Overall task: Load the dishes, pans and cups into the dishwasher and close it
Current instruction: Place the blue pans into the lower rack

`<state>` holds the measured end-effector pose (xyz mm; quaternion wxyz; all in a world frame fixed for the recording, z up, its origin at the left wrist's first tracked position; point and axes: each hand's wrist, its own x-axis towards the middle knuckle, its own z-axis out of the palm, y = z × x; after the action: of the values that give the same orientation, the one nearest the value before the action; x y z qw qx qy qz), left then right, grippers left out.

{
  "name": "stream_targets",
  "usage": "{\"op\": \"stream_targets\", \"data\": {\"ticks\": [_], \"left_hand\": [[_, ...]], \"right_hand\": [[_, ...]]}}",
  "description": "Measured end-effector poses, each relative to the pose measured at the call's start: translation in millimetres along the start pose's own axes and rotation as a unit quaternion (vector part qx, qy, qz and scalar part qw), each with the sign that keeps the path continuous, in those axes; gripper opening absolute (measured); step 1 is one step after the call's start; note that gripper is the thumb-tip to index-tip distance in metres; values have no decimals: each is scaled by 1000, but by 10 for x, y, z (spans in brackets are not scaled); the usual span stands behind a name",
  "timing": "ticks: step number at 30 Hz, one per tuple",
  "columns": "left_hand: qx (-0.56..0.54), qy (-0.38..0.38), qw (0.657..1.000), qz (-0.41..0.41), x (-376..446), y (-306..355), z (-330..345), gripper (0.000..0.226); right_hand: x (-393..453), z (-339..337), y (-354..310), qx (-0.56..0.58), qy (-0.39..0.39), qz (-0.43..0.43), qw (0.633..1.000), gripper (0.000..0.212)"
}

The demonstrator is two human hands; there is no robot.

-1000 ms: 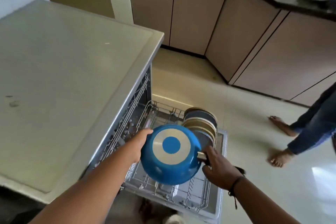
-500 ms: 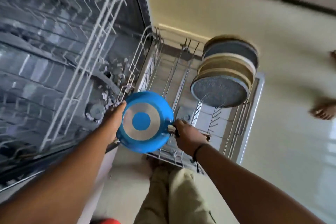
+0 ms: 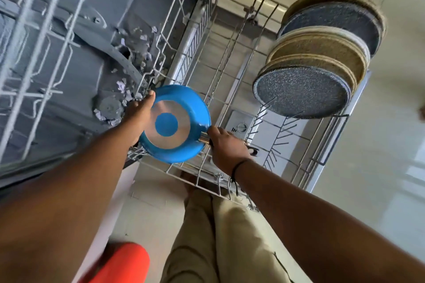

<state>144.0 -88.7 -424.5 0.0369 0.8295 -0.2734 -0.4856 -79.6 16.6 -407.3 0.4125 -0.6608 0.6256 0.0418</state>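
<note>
Hands: right (image 3: 226, 147) hides pan (image 3: 176, 123) handle; left (image 3: 140, 111) steadies rim.

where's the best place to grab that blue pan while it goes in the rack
By the handle, from the pan's right side. The blue pan is tipped on edge, base toward the camera, handle sticking out right. The right hand grips it there, while the left hand steadies the opposite rim, above the lower rack.
</note>
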Motion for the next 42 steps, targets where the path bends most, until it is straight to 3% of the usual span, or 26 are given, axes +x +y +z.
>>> {"op": "stream_targets", "data": {"ticks": [7,13,19,31,36,39,42], "left_hand": [[65,36,997,25,120,-92,82,126],[105,61,992,26,109,-48,249,80],[100,96,989,57,176,-133,321,69],[117,86,985,88,163,-408,314,79],[145,89,981,90,43,-388,318,78],[210,100,961,148,-176,-401,323,78],[298,93,916,251,-507,-474,321,79]], "right_hand": [[266,13,15,-27,3,-22,999,40],[430,-35,115,-25,-1,-24,999,40],[482,-25,134,-49,18,-11,999,38],[562,52,181,-124,80,-14,989,42],[360,109,214,-137,99,-11,986,56],[176,92,228,-141,111,-9,984,57],[-57,21,234,-161,84,-2,983,64]]}}
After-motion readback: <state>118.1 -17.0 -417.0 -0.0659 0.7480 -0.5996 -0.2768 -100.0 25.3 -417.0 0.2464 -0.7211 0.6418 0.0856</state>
